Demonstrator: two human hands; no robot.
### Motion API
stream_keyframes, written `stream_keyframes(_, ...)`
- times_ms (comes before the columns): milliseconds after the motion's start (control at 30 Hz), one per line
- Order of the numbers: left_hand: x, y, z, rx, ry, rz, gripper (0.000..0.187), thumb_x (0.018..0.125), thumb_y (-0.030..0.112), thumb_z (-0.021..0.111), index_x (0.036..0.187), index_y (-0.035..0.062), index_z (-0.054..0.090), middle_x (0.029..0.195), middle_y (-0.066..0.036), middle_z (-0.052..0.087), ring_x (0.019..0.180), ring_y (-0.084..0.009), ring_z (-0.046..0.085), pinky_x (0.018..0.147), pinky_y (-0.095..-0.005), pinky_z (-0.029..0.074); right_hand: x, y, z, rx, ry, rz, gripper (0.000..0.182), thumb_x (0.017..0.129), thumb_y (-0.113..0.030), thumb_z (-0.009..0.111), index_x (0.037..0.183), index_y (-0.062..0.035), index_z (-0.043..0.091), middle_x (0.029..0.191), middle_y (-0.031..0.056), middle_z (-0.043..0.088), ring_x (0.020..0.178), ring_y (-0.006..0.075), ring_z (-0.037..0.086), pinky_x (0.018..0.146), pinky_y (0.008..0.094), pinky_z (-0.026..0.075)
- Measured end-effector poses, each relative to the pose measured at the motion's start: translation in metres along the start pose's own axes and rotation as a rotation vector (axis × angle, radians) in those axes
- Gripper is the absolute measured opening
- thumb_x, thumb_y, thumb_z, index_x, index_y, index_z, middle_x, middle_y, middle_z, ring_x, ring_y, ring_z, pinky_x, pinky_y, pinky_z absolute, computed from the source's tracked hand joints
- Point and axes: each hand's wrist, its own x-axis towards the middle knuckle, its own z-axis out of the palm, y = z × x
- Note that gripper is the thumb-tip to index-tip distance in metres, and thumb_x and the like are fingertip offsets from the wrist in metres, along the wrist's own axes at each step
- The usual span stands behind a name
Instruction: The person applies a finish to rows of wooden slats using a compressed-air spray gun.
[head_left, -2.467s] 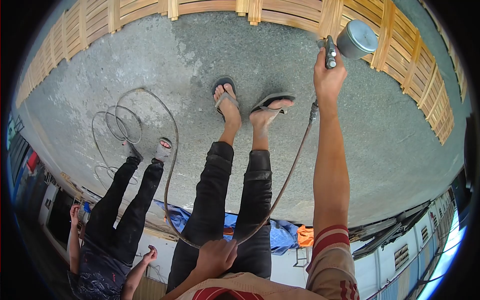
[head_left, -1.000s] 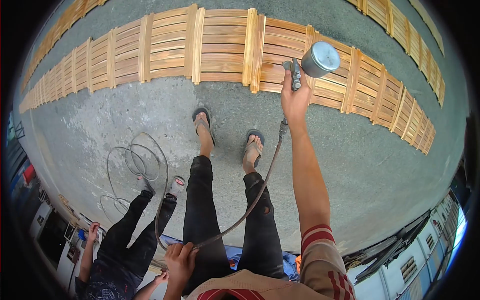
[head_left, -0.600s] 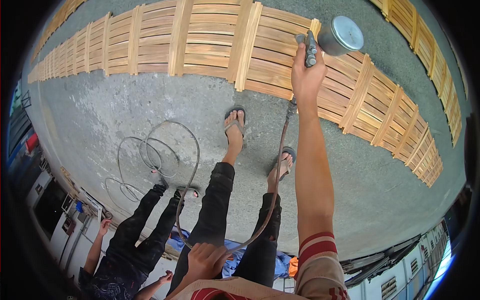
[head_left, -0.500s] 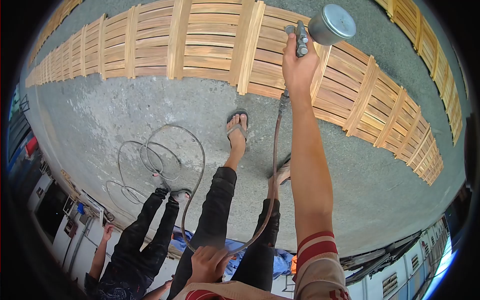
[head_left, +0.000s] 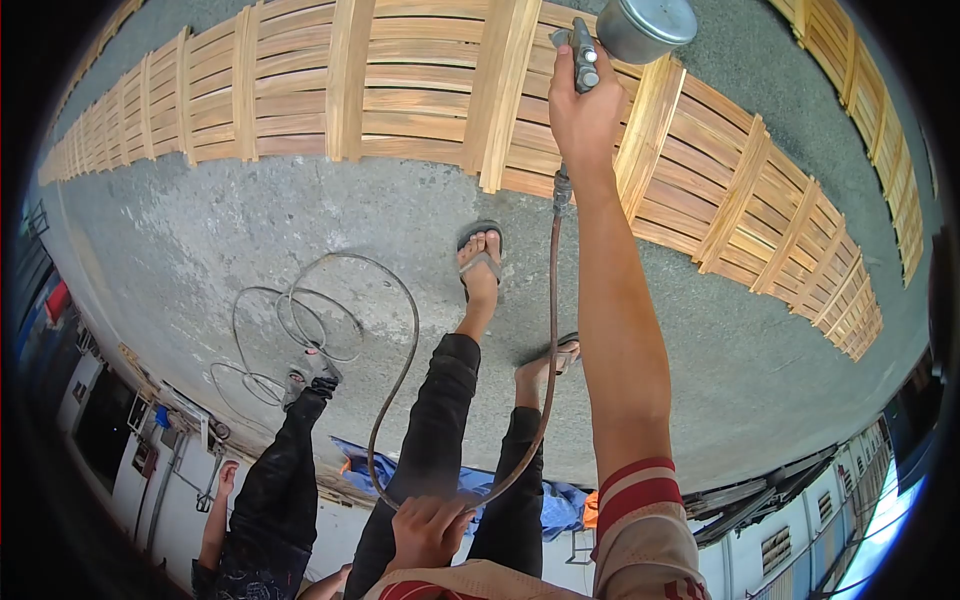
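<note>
My right hand [head_left: 590, 120] is stretched out and closed round a spray gun [head_left: 582, 62] with a round metal cup [head_left: 648, 28] on it. A hose [head_left: 553, 300] runs from the gun's handle down toward my body. Low in the view, my left hand [head_left: 430, 530] is closed round that same hose near my thigh. Beneath and beyond the gun lies a long row of slatted wooden panels [head_left: 420, 95] on the concrete floor. The gun is held over the panels, apart from the slats as far as I can see.
Hose loops [head_left: 300, 315] lie on the concrete floor [head_left: 200, 230] at left. Another person [head_left: 270, 500] in dark clothes stands at the lower left. A second panel row [head_left: 870, 130] runs along the upper right. Blue tarp [head_left: 560, 505] lies behind my legs.
The spray gun and my right hand have shifted slightly up and left in view. My rear foot shows more fully now. The other person's legs have moved closer together.
</note>
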Motion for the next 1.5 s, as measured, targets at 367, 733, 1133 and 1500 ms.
stream_keyframes(367,-0.001,0.0,0.008,-0.003,-0.011,0.059,0.016,0.092,0.024,0.083,0.096,0.0119,0.073,0.071,-0.004,0.058,0.063,-0.0277,0.059,0.06,-0.0433,0.042,-0.014,-0.011,-0.023,-0.011,-0.023,-0.016,0.031,0.104,-0.017,0.069,0.123,0.0062,0.072,0.081,0.0202,0.076,0.071,0.0259,0.075,0.067,0.0395,0.057)
stream_keyframes(733,0.011,0.0,0.004,-0.001,-0.016,0.051,0.017,0.091,0.023,0.083,0.097,0.0115,0.071,0.073,-0.004,0.06,0.065,-0.0276,0.06,0.06,-0.0432,0.042,-0.009,-0.006,-0.018,0.013,-0.02,-0.006,0.031,0.104,-0.018,0.069,0.125,0.0058,0.072,0.089,0.0201,0.078,0.077,0.0249,0.076,0.071,0.0398,0.058)
stream_keyframes(1133,0.025,-0.01,-0.011,-0.031,-0.006,0.037,0.02,0.092,0.024,0.084,0.099,0.0081,0.073,0.071,-0.003,0.057,0.062,-0.025,0.055,0.06,-0.0413,0.038,-0.003,-0.009,-0.005,0.007,0.005,-0.035,0.029,0.106,-0.015,0.069,0.126,0.0063,0.072,0.083,0.0107,0.076,0.073,0.0112,0.069,0.065,0.0327,0.054)
stream_keyframes(1500,0.019,-0.013,-0.008,-0.026,-0.016,0.09,0.019,0.091,0.021,0.084,0.099,0.0082,0.072,0.073,-0.004,0.058,0.064,-0.0255,0.056,0.062,-0.0416,0.038,-0.015,-0.046,-0.036,-0.03,0.02,-0.033,0.032,0.106,-0.014,0.07,0.129,0.0077,0.071,0.088,0.0147,0.077,0.078,0.015,0.073,0.068,0.0329,0.056)
